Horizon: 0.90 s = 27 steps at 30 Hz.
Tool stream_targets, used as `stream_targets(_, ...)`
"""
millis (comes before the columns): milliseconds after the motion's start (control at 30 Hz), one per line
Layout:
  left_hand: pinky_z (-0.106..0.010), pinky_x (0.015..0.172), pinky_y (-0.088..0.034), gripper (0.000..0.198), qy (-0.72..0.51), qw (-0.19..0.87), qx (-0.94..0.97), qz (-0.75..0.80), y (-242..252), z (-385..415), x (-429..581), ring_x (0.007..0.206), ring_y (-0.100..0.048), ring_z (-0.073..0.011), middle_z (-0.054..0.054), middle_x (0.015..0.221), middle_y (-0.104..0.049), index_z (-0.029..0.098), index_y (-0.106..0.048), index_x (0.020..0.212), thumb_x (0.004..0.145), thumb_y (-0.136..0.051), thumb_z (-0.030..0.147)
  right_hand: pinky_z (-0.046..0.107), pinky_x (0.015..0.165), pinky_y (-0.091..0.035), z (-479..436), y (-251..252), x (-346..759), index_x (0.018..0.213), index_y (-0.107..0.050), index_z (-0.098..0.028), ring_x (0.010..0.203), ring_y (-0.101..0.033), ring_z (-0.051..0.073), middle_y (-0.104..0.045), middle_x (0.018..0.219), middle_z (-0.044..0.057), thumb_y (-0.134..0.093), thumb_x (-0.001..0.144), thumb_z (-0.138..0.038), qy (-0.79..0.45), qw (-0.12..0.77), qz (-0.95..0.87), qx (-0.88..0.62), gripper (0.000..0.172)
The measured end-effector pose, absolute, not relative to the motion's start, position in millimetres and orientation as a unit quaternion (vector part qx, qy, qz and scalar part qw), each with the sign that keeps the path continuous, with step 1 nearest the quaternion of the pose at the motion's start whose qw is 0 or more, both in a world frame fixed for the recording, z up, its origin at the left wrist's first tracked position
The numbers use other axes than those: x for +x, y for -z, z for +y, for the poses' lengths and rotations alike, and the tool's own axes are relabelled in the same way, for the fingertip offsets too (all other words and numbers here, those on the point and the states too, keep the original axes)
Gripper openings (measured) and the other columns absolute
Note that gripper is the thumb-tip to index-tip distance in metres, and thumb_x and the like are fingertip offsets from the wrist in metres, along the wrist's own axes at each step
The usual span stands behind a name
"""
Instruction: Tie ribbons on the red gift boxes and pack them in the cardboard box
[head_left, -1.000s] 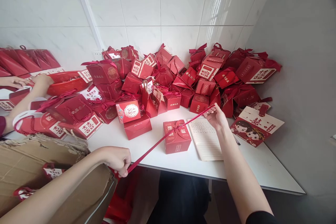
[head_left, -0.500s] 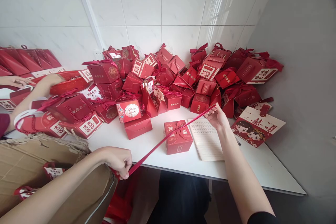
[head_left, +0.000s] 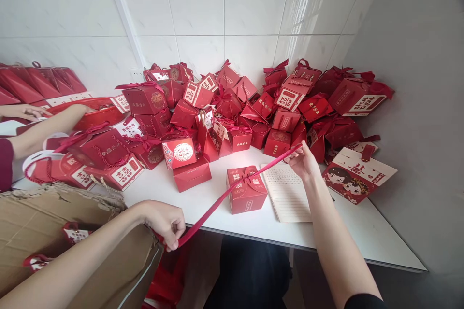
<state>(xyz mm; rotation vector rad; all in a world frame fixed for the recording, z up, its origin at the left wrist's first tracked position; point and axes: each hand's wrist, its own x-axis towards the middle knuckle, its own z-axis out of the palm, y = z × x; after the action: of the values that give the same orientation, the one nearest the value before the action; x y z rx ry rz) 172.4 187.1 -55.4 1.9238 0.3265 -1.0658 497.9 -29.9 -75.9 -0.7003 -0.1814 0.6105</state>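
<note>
A dark red ribbon stretches slantwise between my two hands, passing in front of a small red gift box. My left hand, low at the table's front edge, pinches one end. Higher and to the right, my right hand grips the other end between thumb and fingers. The box stands closed on the white table, gold lettering on its faces. Whether the ribbon touches it I cannot tell. Beneath my right hand lies a lined notebook with handwriting on its page.
Many red gift boxes with bows and cords are heaped along the tiled wall. A box with cartoon figures stands at right. An open cardboard carton is at lower left. Another person's arm reaches into a red tray.
The ribbon hangs a little slacker near my left hand. Both hands stay almost in place, holding its ends. The other person's arm at left has shifted slightly.
</note>
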Motion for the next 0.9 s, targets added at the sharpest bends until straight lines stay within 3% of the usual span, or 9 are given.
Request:
stream_targets(100,-0.028,0.061,-0.04,0.035,0.378,0.54,0.747,0.085,42,190,173,0.06,-0.051,-0.0153,-0.002,0.058,-0.058,0.017,-0.052,0.054,0.054,-0.071,0.046,0.019,0.044,-0.046,-36,64,493,0.052,-0.034,-0.019,0.037,-0.039,0.005,-0.037,0.042,-0.01,-0.064,0.079,-0.038,-0.286,0.899,-0.094,-0.318,0.045)
stream_targets(267,-0.039,0.076,-0.043,0.048,0.134,0.67,0.723,0.099,8,195,170,0.062,-0.049,-0.0172,-0.001,0.052,-0.05,0.018,-0.042,0.046,0.044,-0.072,0.055,0.017,0.044,-0.044,-50,30,472,0.054,-0.038,-0.019,0.039,-0.038,0.004,-0.034,0.045,-0.009,-0.065,0.08,-0.034,-0.228,0.903,-0.165,-0.324,0.04)
stream_targets(433,-0.036,0.065,-0.041,0.056,-0.104,0.735,0.666,0.08,-31,193,167,0.054,-0.036,-0.0104,0.003,0.048,-0.031,0.016,-0.024,0.044,0.044,-0.074,0.043,0.018,0.045,-0.044,-52,-12,455,0.052,-0.046,-0.019,0.042,-0.038,0.006,-0.037,0.048,-0.006,-0.065,0.08,-0.032,-0.138,0.844,-0.295,-0.427,0.036)
stream_targets(633,-0.028,0.06,-0.038,0.039,-0.233,0.76,0.605,-0.037,-76,190,167,0.056,-0.036,-0.0101,0.002,0.053,-0.03,0.016,-0.03,0.046,0.062,-0.063,0.027,0.018,0.041,-0.04,-35,-53,451,0.053,-0.048,-0.017,0.042,-0.04,0.005,-0.039,0.05,-0.005,-0.068,0.075,-0.039,-0.076,0.793,-0.352,-0.492,0.037)
stream_targets(900,-0.027,0.055,-0.033,0.025,-0.285,0.746,0.6,-0.045,-98,194,147,0.053,-0.033,-0.011,0.002,0.05,-0.026,0.016,-0.037,0.046,0.062,-0.056,0.021,0.018,0.041,-0.037,-28,-69,437,0.053,-0.043,-0.018,0.043,-0.039,0.005,-0.036,0.049,-0.007,-0.075,0.062,-0.051,-0.077,0.759,-0.387,-0.518,0.046)
